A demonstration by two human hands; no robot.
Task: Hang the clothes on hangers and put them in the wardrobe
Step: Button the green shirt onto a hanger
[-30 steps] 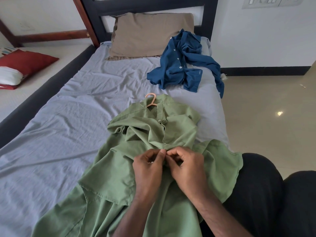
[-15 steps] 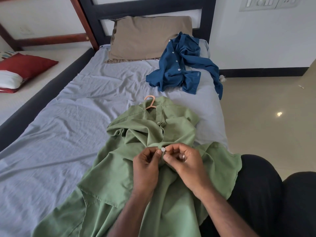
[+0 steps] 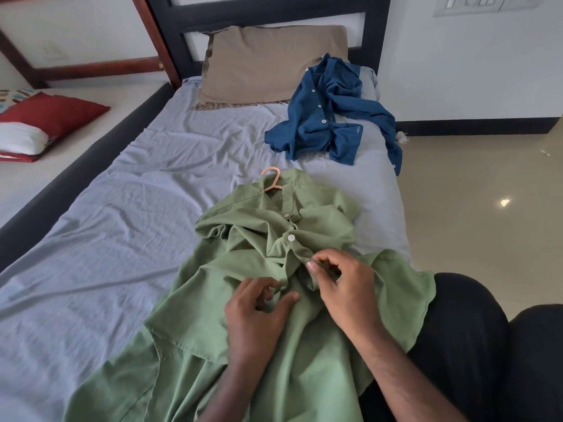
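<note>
Fingers (image 3: 313, 264) of right hand (image 3: 344, 287) pinching shirt (image 3: 304, 345) placket, left hand (image 3: 259, 306) now dropped away, loose; button (image 3: 291, 237) fastened since, next one likely due.

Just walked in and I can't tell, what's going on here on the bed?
A person sits at the bed buttoning a green shirt that already has a hanger in its collar. The right hand pinches the shirt's front edge below a fastened white button; the left hand rests on the cloth with fingers loosely curled. A blue shirt lies crumpled near the pillow, not yet on a hanger.
</note>
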